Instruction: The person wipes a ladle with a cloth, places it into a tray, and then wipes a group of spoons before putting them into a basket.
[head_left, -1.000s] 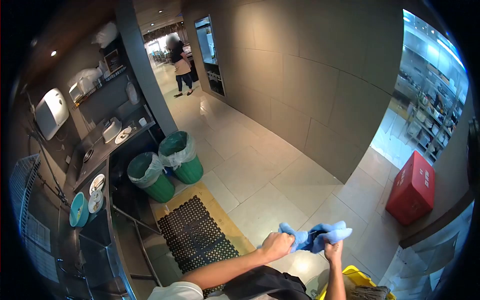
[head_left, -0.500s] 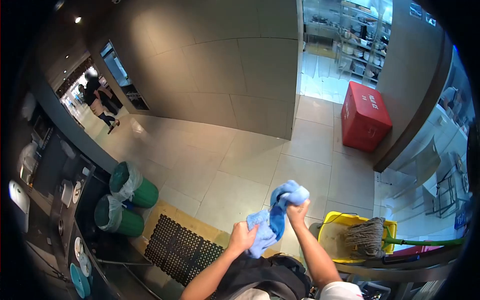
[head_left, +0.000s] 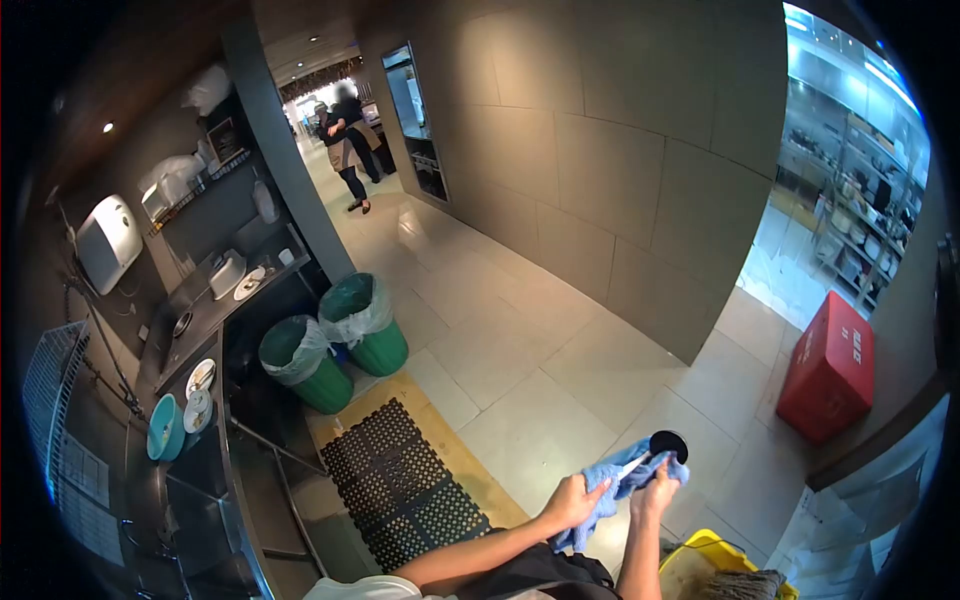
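Left hand [head_left: 572,502] and right hand [head_left: 655,492], fingers closed, grip a blue cloth [head_left: 606,484] above the floor [head_left: 520,350]; a black disc [head_left: 668,443] shows at its upper edge. Open tiles ahead, mat [head_left: 395,480] left, yellow bucket [head_left: 712,548] right

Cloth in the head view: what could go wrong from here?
1. The black round item sits at the cloth top edge, above the floor; it could slip out and drop.
2. The cloth's tail hangs below the left hand and right hand, beside the yellow bucket; it might dip in.
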